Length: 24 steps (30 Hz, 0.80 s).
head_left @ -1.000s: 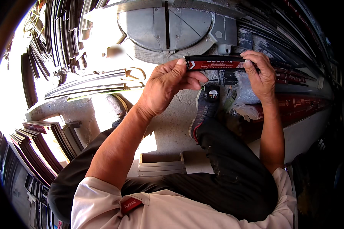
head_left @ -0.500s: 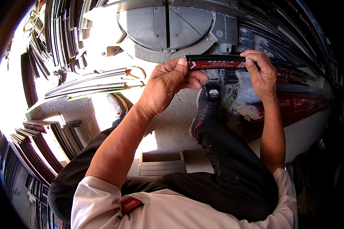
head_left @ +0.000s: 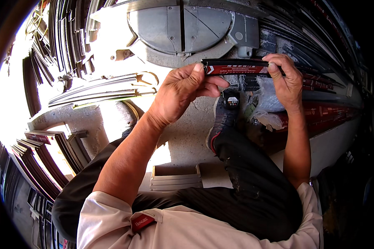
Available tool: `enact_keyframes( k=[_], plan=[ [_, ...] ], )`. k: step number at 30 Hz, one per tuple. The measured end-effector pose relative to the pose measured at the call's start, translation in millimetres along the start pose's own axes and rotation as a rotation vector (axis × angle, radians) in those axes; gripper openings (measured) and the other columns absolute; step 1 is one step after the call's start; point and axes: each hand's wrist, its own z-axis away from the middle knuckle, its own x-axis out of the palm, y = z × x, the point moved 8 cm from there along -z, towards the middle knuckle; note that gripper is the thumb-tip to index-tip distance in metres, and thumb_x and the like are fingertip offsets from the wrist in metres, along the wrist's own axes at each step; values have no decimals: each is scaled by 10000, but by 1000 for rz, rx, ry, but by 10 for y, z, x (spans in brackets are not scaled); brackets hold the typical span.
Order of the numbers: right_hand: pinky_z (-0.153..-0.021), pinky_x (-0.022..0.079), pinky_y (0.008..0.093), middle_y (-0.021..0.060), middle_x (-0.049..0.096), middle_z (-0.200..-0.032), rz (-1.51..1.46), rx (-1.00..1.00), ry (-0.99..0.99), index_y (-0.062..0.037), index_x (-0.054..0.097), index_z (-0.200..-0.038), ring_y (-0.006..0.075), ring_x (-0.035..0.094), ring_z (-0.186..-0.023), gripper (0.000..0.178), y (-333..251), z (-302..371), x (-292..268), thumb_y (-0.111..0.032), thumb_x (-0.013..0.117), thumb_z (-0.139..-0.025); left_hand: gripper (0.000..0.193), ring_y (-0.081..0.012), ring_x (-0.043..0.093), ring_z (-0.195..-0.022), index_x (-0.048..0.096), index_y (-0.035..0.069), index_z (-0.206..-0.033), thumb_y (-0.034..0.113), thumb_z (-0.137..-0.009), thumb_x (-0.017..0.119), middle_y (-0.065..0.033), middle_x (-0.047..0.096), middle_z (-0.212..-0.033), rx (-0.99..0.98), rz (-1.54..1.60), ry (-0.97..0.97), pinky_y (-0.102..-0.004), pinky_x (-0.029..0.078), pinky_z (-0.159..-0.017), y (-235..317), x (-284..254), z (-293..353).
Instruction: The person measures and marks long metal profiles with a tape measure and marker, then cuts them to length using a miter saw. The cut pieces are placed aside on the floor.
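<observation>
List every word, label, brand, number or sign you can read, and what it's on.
Held strip: pale lettering and white arrow on red; wording withheld.
Shirt tag: pale lettering on red; wording withheld.
Small black case: white label, too small to read.
Grey saw base: scale marks, too small to read.
Red bundle at right: pale print, too small.

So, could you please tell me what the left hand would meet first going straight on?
Beyond the long red-and-black strip it pinches, the left hand would probably meet the round grey metal turntable, though depth is unclear.
</observation>
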Motion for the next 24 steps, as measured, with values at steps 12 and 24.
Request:
enact_keyframes(
  k=[12,24],
  plan=[
    [-889,520,354,90,744,-1025,9,-4,-4,-23,695,-1028,247,678,-937,96,-28,-13,4,-117,683,-1011,520,-195,693,-976,638,-49,-1244,397,-1154,388,-208,737,-1202,-6,6,10,-370,558,-981,3,6,-1],
    [-895,516,357,87,742,-1026,-2,12,-4,-29,696,-1024,250,676,-941,101,-15,-3,18,-128,686,-1011,511,-196,691,-979,632,-41,-1239,394,-1157,377,-215,733,-1211,-9,1,13,-370,557,-984,-11,-5,-2]
  ],
)
